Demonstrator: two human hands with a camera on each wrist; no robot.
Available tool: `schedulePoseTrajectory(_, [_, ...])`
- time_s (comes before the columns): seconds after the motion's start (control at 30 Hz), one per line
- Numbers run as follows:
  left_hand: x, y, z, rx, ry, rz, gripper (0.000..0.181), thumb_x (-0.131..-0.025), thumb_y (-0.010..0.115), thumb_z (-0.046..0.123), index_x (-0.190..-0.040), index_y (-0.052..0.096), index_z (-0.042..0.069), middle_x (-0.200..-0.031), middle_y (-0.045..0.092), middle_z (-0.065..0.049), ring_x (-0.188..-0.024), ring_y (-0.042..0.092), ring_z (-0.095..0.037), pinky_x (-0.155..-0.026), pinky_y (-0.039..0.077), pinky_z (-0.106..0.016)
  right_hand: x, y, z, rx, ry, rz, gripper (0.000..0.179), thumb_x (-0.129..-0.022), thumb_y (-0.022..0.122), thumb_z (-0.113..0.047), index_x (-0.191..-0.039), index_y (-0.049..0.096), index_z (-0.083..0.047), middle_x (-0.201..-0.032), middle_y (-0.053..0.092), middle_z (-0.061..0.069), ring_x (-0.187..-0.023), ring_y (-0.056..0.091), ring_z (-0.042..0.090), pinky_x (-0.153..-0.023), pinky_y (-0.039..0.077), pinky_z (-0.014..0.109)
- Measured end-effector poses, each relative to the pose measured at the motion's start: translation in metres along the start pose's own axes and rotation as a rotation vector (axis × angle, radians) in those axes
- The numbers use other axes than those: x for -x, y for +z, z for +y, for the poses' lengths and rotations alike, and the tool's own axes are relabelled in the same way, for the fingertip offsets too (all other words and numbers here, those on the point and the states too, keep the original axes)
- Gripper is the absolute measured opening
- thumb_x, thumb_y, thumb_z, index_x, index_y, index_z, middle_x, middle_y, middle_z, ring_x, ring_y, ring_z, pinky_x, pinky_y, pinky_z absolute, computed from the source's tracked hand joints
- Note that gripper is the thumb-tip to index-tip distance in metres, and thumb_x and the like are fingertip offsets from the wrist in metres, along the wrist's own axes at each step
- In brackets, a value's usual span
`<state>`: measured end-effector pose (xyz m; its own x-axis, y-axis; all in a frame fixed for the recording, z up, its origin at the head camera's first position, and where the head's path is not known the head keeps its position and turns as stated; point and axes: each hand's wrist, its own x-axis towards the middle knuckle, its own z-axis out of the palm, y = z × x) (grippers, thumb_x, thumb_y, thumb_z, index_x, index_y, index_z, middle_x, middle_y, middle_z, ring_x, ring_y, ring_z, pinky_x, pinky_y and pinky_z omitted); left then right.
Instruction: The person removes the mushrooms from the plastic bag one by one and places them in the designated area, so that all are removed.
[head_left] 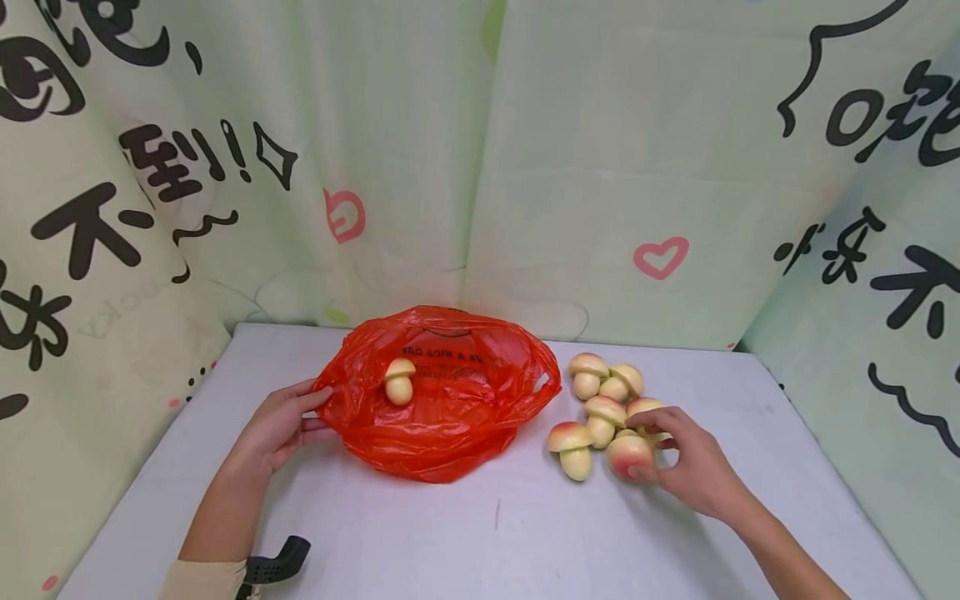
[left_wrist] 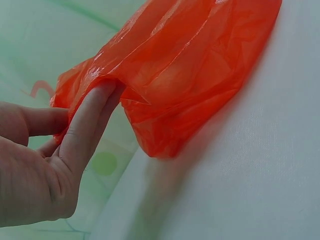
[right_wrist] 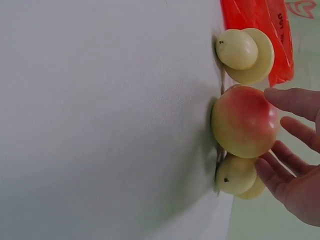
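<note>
My left hand [head_left: 285,421] pinches the left rim of a red plastic bag [head_left: 450,454], its thumb on one side of the film and straight fingers on the other in the left wrist view. The bag's mouth spreads wide, with one toy mushroom [head_left: 399,382] inside. My right hand [head_left: 686,458] reaches over a group of toy mushrooms at the right. Its spread, slightly bent fingers surround a mushroom with a red-tinged cap [right_wrist: 245,121], fingertips right at the cap's edge. That cap faces the wrist camera and hides its stem. Another mushroom [head_left: 573,450] lies just left of it.
Several more cream mushrooms, among them a back one [head_left: 587,375] and a middle one [head_left: 602,419], cluster on the white table [head_left: 450,542]. A printed pale-green curtain [head_left: 555,208] encloses the back and sides. A black wrist mount [head_left: 277,562] sits on the left forearm.
</note>
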<state>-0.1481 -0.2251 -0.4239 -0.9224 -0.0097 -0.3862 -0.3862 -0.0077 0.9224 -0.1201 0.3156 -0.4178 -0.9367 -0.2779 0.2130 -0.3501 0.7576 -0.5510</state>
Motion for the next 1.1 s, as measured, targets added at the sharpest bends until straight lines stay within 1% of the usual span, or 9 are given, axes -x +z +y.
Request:
schedulePoseTrajectory(0.17, [0.000,0.000,0.000,0.006,-0.001,0.002,0.061,-0.107,0.058,0.034,-0.159,0.040,0.008,-0.136,0.063,-0.011,-0.095,0.078,-0.015,-0.087,0.064,-0.035,-0.004,0.000,-0.005,0.007,-0.037,0.049,0.050,-0.074,0.095,-0.014,-0.118,0.071,-0.013,-0.120,0.066,0.003,-0.101,0.065,0.022,-0.082,0.064,0.033])
schedulePoseTrajectory(0.33, [-0.001,0.000,0.001,0.005,-0.003,0.002,0.062,-0.107,0.058,0.035,-0.160,0.040,0.009,-0.143,0.058,-0.016,-0.095,0.078,-0.015,-0.088,0.064,-0.035,-0.010,-0.001,-0.012,-0.014,0.004,0.049,0.049,-0.078,0.093,-0.016,-0.121,0.070,-0.013,-0.121,0.064,0.003,-0.107,0.064,0.026,-0.088,0.063,0.031])
schedulePoseTrajectory(0.47, [0.000,0.000,0.001,0.008,-0.008,0.003,0.061,-0.107,0.058,0.034,-0.160,0.040,0.009,-0.139,0.061,-0.014,-0.095,0.077,-0.015,-0.087,0.064,-0.034,-0.016,0.002,-0.018,-0.059,0.017,0.048,0.046,-0.082,0.090,-0.012,-0.123,0.069,-0.012,-0.122,0.064,0.001,-0.110,0.064,0.026,-0.092,0.062,0.028])
schedulePoseTrajectory(0.6, [0.000,-0.001,0.002,0.016,-0.008,0.001,0.061,-0.108,0.058,0.033,-0.160,0.040,0.008,-0.133,0.064,-0.009,-0.094,0.078,-0.015,-0.087,0.064,-0.035,-0.024,0.007,-0.023,-0.114,-0.001,0.053,0.044,-0.084,0.088,-0.011,-0.123,0.069,-0.013,-0.121,0.064,0.001,-0.109,0.064,0.024,-0.091,0.062,0.026])
schedulePoseTrajectory(0.77, [0.001,-0.001,0.002,0.016,-0.004,-0.001,0.060,-0.108,0.058,0.033,-0.159,0.040,0.007,-0.130,0.065,-0.007,-0.094,0.078,-0.015,-0.087,0.064,-0.035,-0.036,0.013,-0.031,-0.171,-0.028,0.043,0.042,-0.085,0.087,-0.014,-0.123,0.068,-0.014,-0.122,0.065,0.004,-0.106,0.066,0.027,-0.091,0.062,0.027])
schedulePoseTrajectory(0.87, [0.001,-0.001,0.001,0.013,-0.004,-0.001,0.060,-0.108,0.058,0.033,-0.159,0.040,0.007,-0.130,0.065,-0.007,-0.094,0.077,-0.015,-0.087,0.064,-0.034,-0.043,0.016,-0.036,-0.206,-0.041,0.034,0.042,-0.086,0.086,-0.012,-0.123,0.067,-0.015,-0.122,0.065,0.007,-0.108,0.065,0.028,-0.091,0.063,0.029])
schedulePoseTrajectory(0.97, [0.000,-0.001,0.001,0.013,-0.002,0.001,0.060,-0.108,0.058,0.033,-0.159,0.040,0.008,-0.130,0.065,-0.007,-0.094,0.077,-0.015,-0.087,0.064,-0.034,-0.050,0.019,-0.041,-0.250,-0.059,0.030,0.042,-0.087,0.085,-0.009,-0.125,0.066,-0.012,-0.123,0.065,0.009,-0.112,0.064,0.026,-0.092,0.062,0.028])
schedulePoseTrajectory(1.1, [0.001,-0.002,0.001,0.013,0.001,0.000,0.060,-0.108,0.057,0.033,-0.159,0.040,0.008,-0.130,0.065,-0.006,-0.094,0.077,-0.014,-0.087,0.064,-0.034,-0.060,0.023,-0.048,-0.334,-0.082,0.022,0.043,-0.088,0.083,-0.006,-0.127,0.065,-0.007,-0.126,0.065,0.008,-0.113,0.064,0.027,-0.093,0.061,0.025])
